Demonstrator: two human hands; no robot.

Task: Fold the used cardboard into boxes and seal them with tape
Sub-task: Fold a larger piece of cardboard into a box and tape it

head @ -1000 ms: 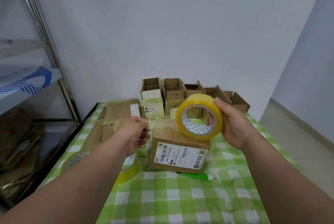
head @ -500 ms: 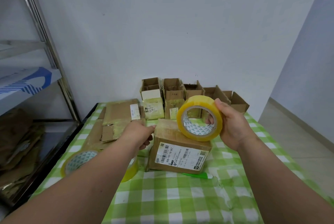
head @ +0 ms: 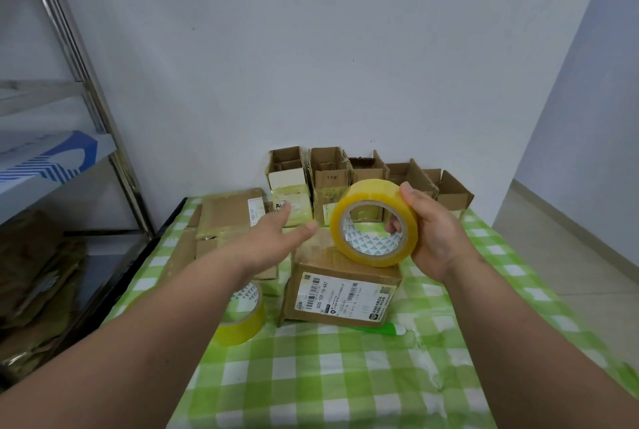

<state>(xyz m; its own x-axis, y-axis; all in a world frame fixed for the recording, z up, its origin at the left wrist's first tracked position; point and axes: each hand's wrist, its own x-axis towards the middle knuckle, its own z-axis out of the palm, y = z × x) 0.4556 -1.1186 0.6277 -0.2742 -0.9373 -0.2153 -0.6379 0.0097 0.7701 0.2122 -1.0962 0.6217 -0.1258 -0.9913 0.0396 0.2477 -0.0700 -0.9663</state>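
1. A second yellow tape roll (head: 242, 318) lies flat on the green-and-white checked bench (head: 345, 376), partly hidden under the left forearm.
2. The closed brown cardboard box with a white shipping label (head: 340, 293) sits mid-bench.
3. The left hand (head: 276, 238), loosely curled a second ago, now reaches forward with fingers straight, holding nothing.
4. The right hand (head: 439, 235) still grips the yellow tape roll (head: 375, 223) upright above the box.
5. Open-topped cardboard boxes (head: 328, 176) line the wall.
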